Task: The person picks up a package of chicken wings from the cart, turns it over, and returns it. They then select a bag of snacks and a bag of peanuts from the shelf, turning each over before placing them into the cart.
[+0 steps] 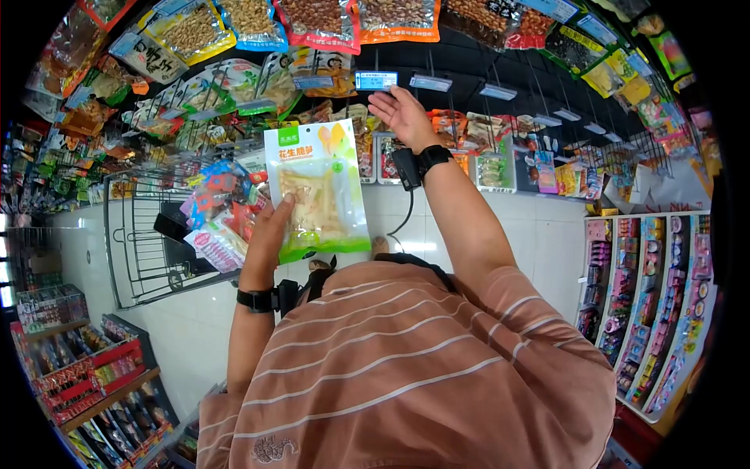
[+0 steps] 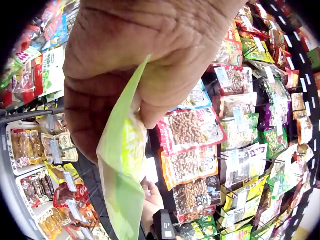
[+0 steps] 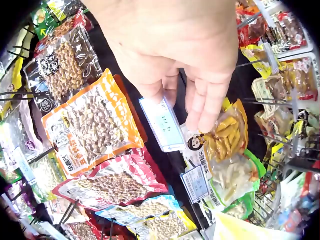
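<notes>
My left hand (image 1: 266,238) grips a white and green snack bag (image 1: 324,168) at its left side, the thumb across its clear front. In the left wrist view the bag (image 2: 122,170) appears edge-on below the hand (image 2: 145,45). My right hand (image 1: 404,117) is raised at the shelf beside a price tag (image 1: 376,80). The right wrist view shows the thumb of that hand (image 3: 175,40) at the edge of the tag (image 3: 162,125), other fingers extended beside it; whether the tag is pinched is unclear.
Nut packets (image 1: 320,23) hang on hooks along the upper shelf. A metal cart (image 1: 141,266) with colourful packets (image 1: 215,187) stands at left. Product racks (image 1: 648,305) are at right, and a red-edged display (image 1: 94,367) is at lower left.
</notes>
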The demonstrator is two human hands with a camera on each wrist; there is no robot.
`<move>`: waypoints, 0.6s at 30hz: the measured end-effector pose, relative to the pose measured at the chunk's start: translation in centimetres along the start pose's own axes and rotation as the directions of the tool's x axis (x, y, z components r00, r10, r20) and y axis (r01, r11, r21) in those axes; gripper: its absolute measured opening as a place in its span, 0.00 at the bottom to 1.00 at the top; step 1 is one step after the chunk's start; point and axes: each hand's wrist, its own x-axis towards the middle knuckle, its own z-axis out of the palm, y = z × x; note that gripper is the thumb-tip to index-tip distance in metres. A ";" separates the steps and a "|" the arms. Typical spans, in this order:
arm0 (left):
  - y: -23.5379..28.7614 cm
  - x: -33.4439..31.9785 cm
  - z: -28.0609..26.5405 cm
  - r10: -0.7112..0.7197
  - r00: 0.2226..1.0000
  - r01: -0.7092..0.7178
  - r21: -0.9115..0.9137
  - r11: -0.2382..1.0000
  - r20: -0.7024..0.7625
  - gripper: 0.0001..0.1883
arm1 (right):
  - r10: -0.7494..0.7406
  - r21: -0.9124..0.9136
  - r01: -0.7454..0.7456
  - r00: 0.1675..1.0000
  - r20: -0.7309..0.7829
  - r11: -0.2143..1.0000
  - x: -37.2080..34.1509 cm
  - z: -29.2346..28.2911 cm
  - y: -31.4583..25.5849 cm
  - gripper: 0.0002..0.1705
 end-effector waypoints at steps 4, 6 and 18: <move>0.0 0.2 0.1 -0.013 1.000 0.014 -0.046 0.999 0.028 0.22 | 0.005 -0.009 -0.005 1.000 0.016 1.000 0.1 -0.1 0.0 0.12; 0.3 0.0 0.3 -0.017 1.000 0.018 -0.048 0.999 0.025 0.22 | 0.005 -0.014 -0.004 1.000 0.018 1.000 0.1 -0.1 0.0 0.12; 1.0 0.2 1.3 -0.026 1.000 0.027 -0.033 0.999 0.007 0.24 | 0.011 -0.051 -0.010 1.000 0.021 0.999 0.1 -0.1 -0.2 0.13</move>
